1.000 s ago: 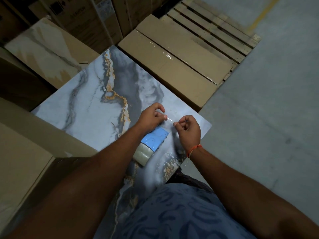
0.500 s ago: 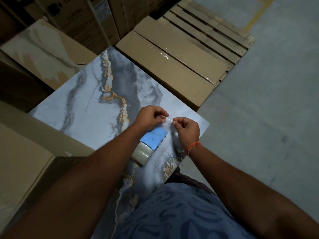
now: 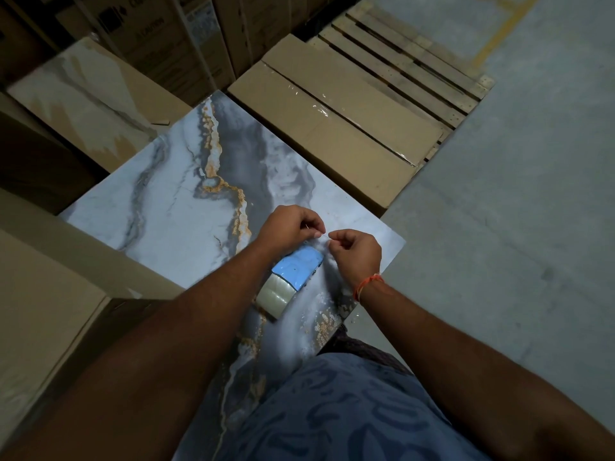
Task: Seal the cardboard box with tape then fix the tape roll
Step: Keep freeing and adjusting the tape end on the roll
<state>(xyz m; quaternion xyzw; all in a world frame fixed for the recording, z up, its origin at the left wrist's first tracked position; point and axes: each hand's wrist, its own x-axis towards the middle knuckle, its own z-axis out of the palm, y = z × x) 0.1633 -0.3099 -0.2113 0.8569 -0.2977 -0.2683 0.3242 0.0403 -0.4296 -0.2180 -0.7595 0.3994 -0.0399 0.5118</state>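
Down at the near right corner of the marble slab [image 3: 173, 227] that serves as our worktop, we have both hands close together, just above the tape roll [image 3: 289, 283]. Our left hand [image 3: 289, 227] is curled into a narrow pinch, thumb and forefinger pressed on something thin and clear, most likely the loose end of the tape, though it is too fine to tell for sure. Our right hand [image 3: 356, 252] is curled the same way, fingertips pinched on the other side of that thin strip, so the two pinches nearly touch. An orange thread [image 3: 367, 285] circles our right wrist. The tape roll sits on the slab beneath our left wrist, near the slab's right edge; it shows a clear, whitish band of tape at its near end and a blue cover over its far end, which reaches up between our hands. Whether the roll touches either hand we cannot tell. Beyond the slab's far right edge lies a flat cardboard box [image 3: 336, 128], its seam already covered with shiny clear tape, resting on a wooden pallet [image 3: 416, 64]. More cardboard cartons [image 3: 159, 38] stand upright past the far corner, and another brown box [image 3: 36, 294] lies along the slab's left edge. To the right is bare grey concrete floor [image 3: 515, 211].
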